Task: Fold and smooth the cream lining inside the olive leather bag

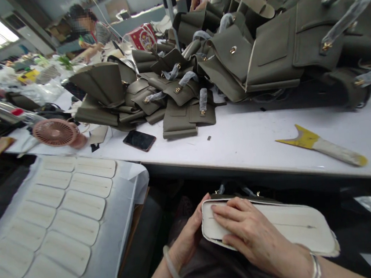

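Note:
On my lap lies an olive bag turned bottom up, its cream base panel [290, 227] facing me. My right hand [248, 232] lies flat on the left half of that panel, fingers stretched out and pressing on it. My left hand [191, 235] cups the bag's left end from below, thumb at the panel's corner. Handles wrapped in clear film [222, 189] poke out behind the bag, under the table edge.
On the white table [239, 142] stand a pile of olive bags and bag parts [217, 60], a black phone [139, 140], a pink fan [55, 132] and a yellow-tipped scraper [322, 146]. Several cream base panels [63, 205] lie in rows at left. Another person [90, 32] works far back.

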`<action>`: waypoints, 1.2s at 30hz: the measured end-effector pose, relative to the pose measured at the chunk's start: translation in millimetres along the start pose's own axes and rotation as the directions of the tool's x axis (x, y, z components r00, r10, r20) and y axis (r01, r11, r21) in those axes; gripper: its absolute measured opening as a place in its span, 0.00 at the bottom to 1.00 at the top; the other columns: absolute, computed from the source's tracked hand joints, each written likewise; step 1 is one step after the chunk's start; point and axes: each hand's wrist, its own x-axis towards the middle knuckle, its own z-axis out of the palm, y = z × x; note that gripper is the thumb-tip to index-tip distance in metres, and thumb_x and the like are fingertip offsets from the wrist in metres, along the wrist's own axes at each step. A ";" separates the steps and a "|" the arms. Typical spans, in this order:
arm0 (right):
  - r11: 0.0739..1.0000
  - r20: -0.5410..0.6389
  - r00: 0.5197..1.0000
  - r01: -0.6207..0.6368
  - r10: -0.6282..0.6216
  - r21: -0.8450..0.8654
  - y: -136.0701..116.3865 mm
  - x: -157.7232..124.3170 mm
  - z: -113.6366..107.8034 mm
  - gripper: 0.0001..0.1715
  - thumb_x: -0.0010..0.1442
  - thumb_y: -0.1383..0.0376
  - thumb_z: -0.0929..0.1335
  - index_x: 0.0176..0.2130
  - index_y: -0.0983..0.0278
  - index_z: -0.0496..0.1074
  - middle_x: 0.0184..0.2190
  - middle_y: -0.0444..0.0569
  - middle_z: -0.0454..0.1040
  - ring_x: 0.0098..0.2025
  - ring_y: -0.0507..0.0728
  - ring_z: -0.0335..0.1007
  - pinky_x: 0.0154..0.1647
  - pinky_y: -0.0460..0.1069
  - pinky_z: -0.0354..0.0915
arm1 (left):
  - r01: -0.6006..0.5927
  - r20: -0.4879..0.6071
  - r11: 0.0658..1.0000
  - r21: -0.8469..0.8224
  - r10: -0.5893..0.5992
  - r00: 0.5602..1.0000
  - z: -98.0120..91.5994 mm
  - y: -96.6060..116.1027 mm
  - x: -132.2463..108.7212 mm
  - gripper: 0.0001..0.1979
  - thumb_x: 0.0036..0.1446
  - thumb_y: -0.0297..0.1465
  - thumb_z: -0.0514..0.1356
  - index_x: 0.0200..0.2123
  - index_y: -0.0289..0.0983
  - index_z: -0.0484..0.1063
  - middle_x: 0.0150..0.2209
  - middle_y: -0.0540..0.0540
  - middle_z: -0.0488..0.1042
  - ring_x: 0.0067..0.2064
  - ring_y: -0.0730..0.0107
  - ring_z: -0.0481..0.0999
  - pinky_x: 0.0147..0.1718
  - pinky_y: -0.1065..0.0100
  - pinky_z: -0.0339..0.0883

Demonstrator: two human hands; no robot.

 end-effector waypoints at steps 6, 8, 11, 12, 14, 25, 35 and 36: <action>1.000 -0.006 1.000 -0.021 0.020 -0.017 1.5 -0.3 2.9 0.22 0.62 0.68 0.68 0.55 0.59 0.68 0.57 0.39 0.69 0.52 0.59 0.59 0.57 0.59 0.62 | 0.020 0.033 1.000 -0.002 -0.020 0.999 1.7 7.7 -4.0 0.23 0.68 0.32 0.50 0.65 0.41 0.59 0.66 0.42 0.58 0.65 0.59 0.59 0.64 0.60 0.49; 1.000 -0.005 1.000 -0.024 0.024 -0.015 1.3 0.6 2.5 0.22 0.62 0.68 0.68 0.55 0.59 0.68 0.57 0.38 0.69 0.51 0.58 0.59 0.57 0.59 0.62 | 0.017 0.012 1.000 0.025 -0.017 1.000 4.0 9.3 -3.6 0.24 0.67 0.31 0.52 0.65 0.41 0.60 0.65 0.43 0.59 0.65 0.59 0.60 0.64 0.60 0.50; 0.999 -0.013 0.999 -0.034 0.034 -0.008 0.1 1.7 0.9 0.22 0.62 0.67 0.68 0.55 0.59 0.68 0.56 0.38 0.70 0.51 0.58 0.59 0.57 0.58 0.62 | 0.021 -0.040 0.995 0.099 -0.017 0.999 5.9 11.4 -2.6 0.24 0.66 0.31 0.54 0.65 0.41 0.60 0.64 0.42 0.61 0.65 0.57 0.60 0.64 0.59 0.51; 0.999 -0.013 0.999 -0.036 0.036 -0.008 -0.4 1.9 0.4 0.22 0.61 0.68 0.68 0.55 0.59 0.68 0.56 0.37 0.70 0.51 0.58 0.60 0.57 0.58 0.62 | 0.021 -0.061 0.990 0.137 -0.013 0.998 5.7 11.8 -2.5 0.25 0.66 0.31 0.54 0.65 0.40 0.60 0.64 0.42 0.62 0.64 0.56 0.60 0.64 0.58 0.50; 0.999 -0.015 0.999 -0.034 0.034 -0.019 -0.9 1.8 0.3 0.22 0.61 0.68 0.69 0.54 0.58 0.68 0.56 0.37 0.70 0.51 0.58 0.60 0.56 0.58 0.63 | 0.015 -0.097 0.974 0.224 0.007 0.995 4.8 12.2 -2.8 0.25 0.66 0.31 0.54 0.65 0.39 0.59 0.63 0.41 0.62 0.65 0.56 0.60 0.65 0.56 0.48; 0.995 -0.116 0.993 -0.011 0.000 -0.097 10.2 2.6 5.9 0.26 0.60 0.68 0.69 0.57 0.58 0.66 0.57 0.37 0.71 0.52 0.59 0.61 0.54 0.57 0.65 | -0.068 -0.196 0.744 0.665 0.262 0.945 20.8 11.7 4.1 0.22 0.65 0.36 0.57 0.61 0.43 0.66 0.61 0.48 0.66 0.62 0.60 0.64 0.63 0.62 0.55; 0.996 -0.103 0.992 -0.081 0.079 -0.021 -7.3 -3.2 3.6 0.26 0.58 0.71 0.70 0.55 0.60 0.70 0.56 0.41 0.72 0.53 0.60 0.61 0.58 0.59 0.64 | -0.163 -0.110 0.961 0.226 0.191 0.975 12.5 -2.9 -7.7 0.21 0.67 0.37 0.52 0.61 0.41 0.66 0.64 0.45 0.62 0.66 0.59 0.58 0.64 0.61 0.52; 0.996 -0.104 0.991 -0.083 0.081 -0.018 -8.8 -3.7 2.3 0.25 0.58 0.71 0.70 0.55 0.60 0.70 0.55 0.42 0.72 0.53 0.60 0.61 0.58 0.59 0.64 | -0.150 -0.114 0.961 0.230 0.180 0.977 11.9 -2.2 -8.7 0.21 0.67 0.37 0.53 0.61 0.41 0.66 0.63 0.45 0.62 0.65 0.58 0.58 0.64 0.60 0.51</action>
